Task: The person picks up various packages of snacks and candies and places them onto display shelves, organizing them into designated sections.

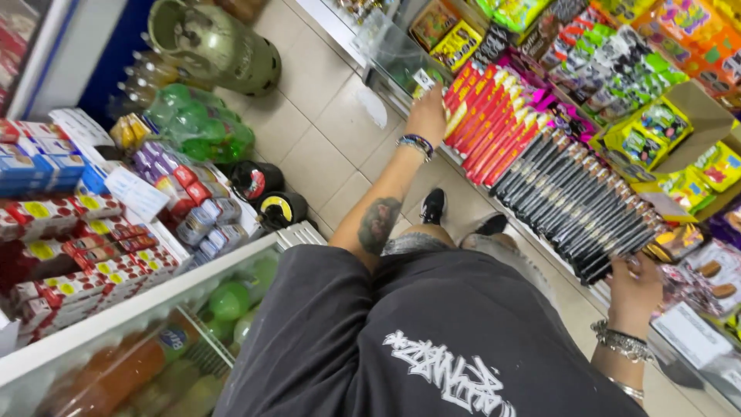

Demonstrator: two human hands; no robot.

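**Straightening a row of snack bars on the shop shelf**

The slanted shop shelf [540, 232] carries a long row of flat red-wrapped bars [486, 116] and dark-wrapped bars [571, 205]. The left hand [427, 116] presses on the red end; whether it grips is unclear. The right hand [634, 289] rests open-fingered against the dark end (packets fanned unevenly). Squaring appears underway; closing the row calls for even inward pressure.

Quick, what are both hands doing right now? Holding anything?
Left hand: reaching to the far end of the row of red packets, fingers on them; grip cannot be told.
Right hand: fingers on the near end of the dark packets; grip cannot be told.
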